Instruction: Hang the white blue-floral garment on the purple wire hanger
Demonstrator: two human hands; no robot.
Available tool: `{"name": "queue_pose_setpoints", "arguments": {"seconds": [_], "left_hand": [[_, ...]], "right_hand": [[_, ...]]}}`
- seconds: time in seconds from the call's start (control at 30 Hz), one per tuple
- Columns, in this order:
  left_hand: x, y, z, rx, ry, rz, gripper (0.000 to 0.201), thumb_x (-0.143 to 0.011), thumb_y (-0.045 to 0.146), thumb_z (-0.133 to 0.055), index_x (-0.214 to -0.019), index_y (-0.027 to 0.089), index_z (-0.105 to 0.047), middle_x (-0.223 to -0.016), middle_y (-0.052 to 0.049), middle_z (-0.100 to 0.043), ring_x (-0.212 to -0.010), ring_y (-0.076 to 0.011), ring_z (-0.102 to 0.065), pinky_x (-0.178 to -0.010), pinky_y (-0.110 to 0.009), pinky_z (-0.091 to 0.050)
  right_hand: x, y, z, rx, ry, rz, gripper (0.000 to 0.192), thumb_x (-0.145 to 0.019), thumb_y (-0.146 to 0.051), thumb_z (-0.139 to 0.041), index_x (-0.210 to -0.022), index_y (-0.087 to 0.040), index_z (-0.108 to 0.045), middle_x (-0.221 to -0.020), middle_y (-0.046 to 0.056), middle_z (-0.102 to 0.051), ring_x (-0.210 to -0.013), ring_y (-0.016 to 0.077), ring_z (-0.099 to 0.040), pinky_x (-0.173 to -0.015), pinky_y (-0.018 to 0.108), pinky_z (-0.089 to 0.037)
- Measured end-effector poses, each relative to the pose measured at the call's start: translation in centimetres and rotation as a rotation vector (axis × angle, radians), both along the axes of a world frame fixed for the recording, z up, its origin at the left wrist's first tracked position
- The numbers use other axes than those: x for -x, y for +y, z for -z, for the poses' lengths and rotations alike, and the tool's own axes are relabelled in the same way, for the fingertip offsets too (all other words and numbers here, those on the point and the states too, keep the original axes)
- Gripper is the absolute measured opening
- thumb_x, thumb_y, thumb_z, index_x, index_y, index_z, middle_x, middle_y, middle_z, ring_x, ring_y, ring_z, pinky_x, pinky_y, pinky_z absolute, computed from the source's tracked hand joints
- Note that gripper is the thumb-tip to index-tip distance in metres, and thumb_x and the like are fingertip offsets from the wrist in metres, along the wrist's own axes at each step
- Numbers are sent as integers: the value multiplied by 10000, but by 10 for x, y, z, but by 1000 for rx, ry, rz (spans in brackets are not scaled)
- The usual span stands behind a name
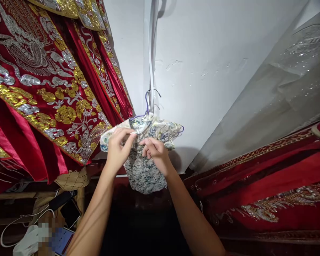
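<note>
A pale garment with a blue and green print (145, 174) and a crinkled body hangs in front of me on a blue-purple hanger (147, 101). The hanger's right end sticks out past the garment's shoulder. My left hand (118, 145) pinches the edge of the garment just below its neckline, thumb and forefinger together. Close beside it, my right hand (155, 151) is held before the garment's front with its fingers curled in. Whatever lies between those right fingertips is too small to make out.
Red cloth with gold and silver embroidery (69, 113) hangs at the left. A white strip (150, 53) runs down the wall to the hanger. Sheer sparkly fabric (290, 85) and red embroidered cloth (290, 167) fill the right. A phone (70, 213) and white cable (9, 227) lie lower left.
</note>
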State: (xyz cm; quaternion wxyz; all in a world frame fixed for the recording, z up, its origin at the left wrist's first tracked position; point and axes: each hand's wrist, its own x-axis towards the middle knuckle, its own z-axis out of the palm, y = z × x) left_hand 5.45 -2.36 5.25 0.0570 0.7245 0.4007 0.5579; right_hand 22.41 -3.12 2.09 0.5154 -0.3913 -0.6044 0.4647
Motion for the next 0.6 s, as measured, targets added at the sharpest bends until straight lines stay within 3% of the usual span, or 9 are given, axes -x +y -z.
{"name": "queue_pose_setpoints", "arguments": {"seconds": [0.13,0.33,0.43,0.6], "left_hand": [[-7,-7,4,24,175,86,131,-963,284,-567,-925,211,-669,-892,-29,-684,-906,-203,-587,-898,-367,-438],[-7,-5,8,-17,214,91,124,-963,268,-572,-941,214,-682,-882,-25,-681,-904,-201,-567,-907,-380,-421],[-10,-5,11,-30,256,111,119,-955,270,-590,-966,223,-697,-849,-19,-682,-908,-205,-563,-935,-391,-413],[-11,-8,8,-31,189,59,116,-953,277,-590,-939,214,-688,-880,-21,-688,-898,-200,-584,-923,-382,-429]], "right_hand": [[9,6,-14,-67,37,68,413,-945,-538,-510,-751,-188,-614,-555,-12,-578,-486,112,-466,-534,256,-383],[2,2,-9,-48,50,97,387,-933,-533,-553,-776,-190,-637,-571,-22,-561,-488,110,-438,-516,259,-361],[-1,0,-10,-5,74,125,421,-923,-551,-563,-699,-195,-594,-554,-19,-550,-486,111,-439,-510,262,-363],[-8,-4,-13,-78,23,12,304,-911,-489,-610,-810,-202,-613,-608,-23,-583,-513,116,-467,-524,261,-378]]}}
